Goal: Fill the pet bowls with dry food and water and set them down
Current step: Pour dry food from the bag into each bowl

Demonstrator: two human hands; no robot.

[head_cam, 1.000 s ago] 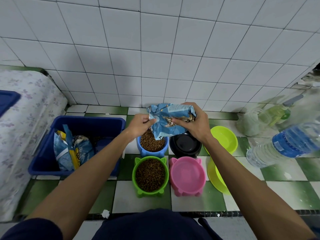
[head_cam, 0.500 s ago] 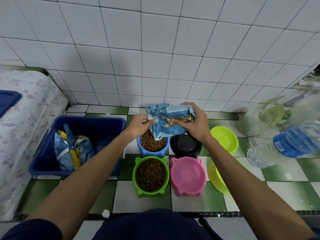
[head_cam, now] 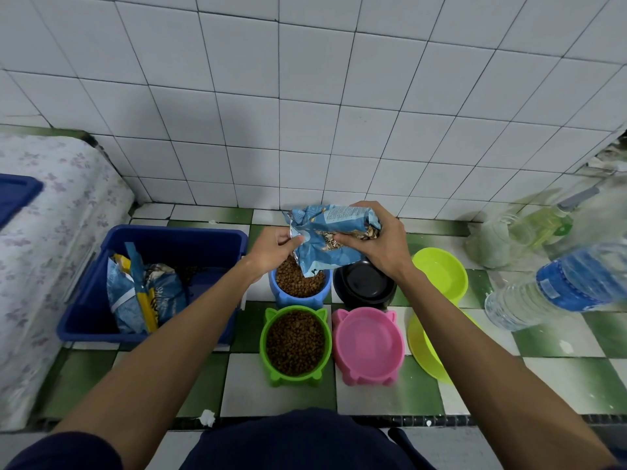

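Nearest on the floor, the green bowl (head_cam: 296,344) is full of kibble and the pink bowl (head_cam: 368,344) empty. Behind, the blue bowl (head_cam: 300,286) is nearly full, the black bowl (head_cam: 364,287) empty. Above it, the left hand (head_cam: 273,250) pinches the bag (head_cam: 327,239) mouth and the right hand (head_cam: 380,244) grips its body. Water seems still to be poured.

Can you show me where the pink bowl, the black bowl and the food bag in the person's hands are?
pink bowl (head_cam: 369,344): head view, on its empty inner floor.
black bowl (head_cam: 364,285): head view, on its dark inside.
food bag (head_cam: 327,244): head view, on its crumpled blue front between the hands.
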